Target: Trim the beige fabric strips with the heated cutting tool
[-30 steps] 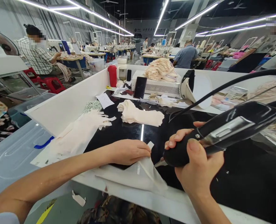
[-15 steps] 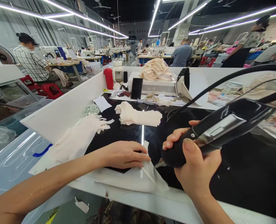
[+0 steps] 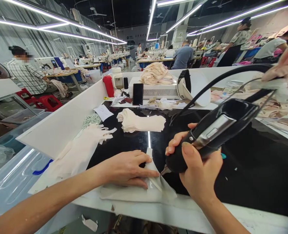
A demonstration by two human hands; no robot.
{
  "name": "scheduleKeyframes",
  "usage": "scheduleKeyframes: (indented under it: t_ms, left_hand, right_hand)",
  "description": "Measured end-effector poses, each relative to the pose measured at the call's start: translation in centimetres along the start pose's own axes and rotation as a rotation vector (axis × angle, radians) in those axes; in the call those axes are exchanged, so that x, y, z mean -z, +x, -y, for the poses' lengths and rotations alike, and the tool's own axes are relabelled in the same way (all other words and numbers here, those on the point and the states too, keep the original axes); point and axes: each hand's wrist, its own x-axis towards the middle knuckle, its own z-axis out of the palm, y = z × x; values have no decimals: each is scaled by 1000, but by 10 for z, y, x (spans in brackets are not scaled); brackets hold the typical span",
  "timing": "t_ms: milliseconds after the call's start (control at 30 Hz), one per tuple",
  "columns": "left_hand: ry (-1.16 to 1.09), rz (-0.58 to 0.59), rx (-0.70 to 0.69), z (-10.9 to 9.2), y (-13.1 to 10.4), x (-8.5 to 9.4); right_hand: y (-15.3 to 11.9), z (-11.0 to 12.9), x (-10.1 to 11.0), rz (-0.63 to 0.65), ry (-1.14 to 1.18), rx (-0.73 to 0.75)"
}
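Observation:
My right hand point(image 3: 198, 169) is wrapped round a black corded hand tool point(image 3: 207, 133) with a silver panel on its body. The tool's narrow metal tip point(image 3: 165, 170) reaches the edge of a thin pale fabric piece point(image 3: 124, 193) at the table's front edge. My left hand point(image 3: 130, 169) lies on that fabric with its fingers spread, pressing a folded strip down just left of the tip. Beyond both hands, a stack of cream fabric pieces point(image 3: 144, 121) rests on the glossy black tabletop point(image 3: 251, 172).
More cream pieces point(image 3: 78, 146) lie at the left beside a pale green cord bundle point(image 3: 91, 120). A phone point(image 3: 137, 94) leans on a white box point(image 3: 156, 89) topped with fabric. At the right, another person's hand point(image 3: 282, 66) is near the cable point(image 3: 221, 73). A plastic bin point(image 3: 9, 185) stands left.
My left hand's fingers have spread further over the fabric. The tool's tip now shows at the fabric edge. At the right, another person's hand has come further into view.

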Motion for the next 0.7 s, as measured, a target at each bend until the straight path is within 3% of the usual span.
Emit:
scheduleKeyframes:
  t_ms: [700]
  left_hand:
    - [-57,2,41,-3,-3,3]
  right_hand:
    - [7,-10,-13,-47,-3,27]
